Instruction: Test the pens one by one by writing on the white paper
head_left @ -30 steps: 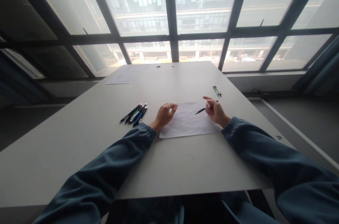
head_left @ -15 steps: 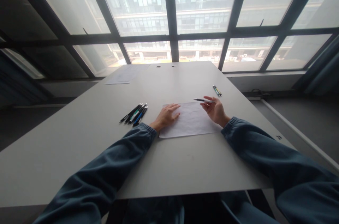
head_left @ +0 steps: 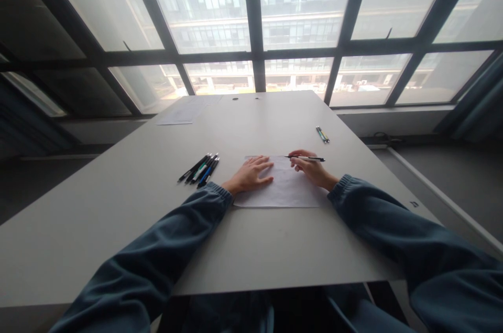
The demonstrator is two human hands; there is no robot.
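A white sheet of paper [head_left: 285, 191] lies on the grey table [head_left: 251, 249] in front of me. My left hand [head_left: 251, 174] rests flat on the sheet's left part, fingers spread. My right hand [head_left: 312, 169] is closed on a dark pen [head_left: 306, 158], held level over the sheet's upper right part with its tip pointing left. Both arms wear blue sleeves.
Several pens [head_left: 199, 169] lie in a bunch left of the paper. Two more pens [head_left: 322, 134] lie further back on the right. Another sheet [head_left: 184, 111] lies at the far left corner. Large windows stand behind the table.
My left hand went from raised and curled to flat on the paper. The right hand turned the pen and brought it down over the sheet. The paper now lies squarer to the table's edge.
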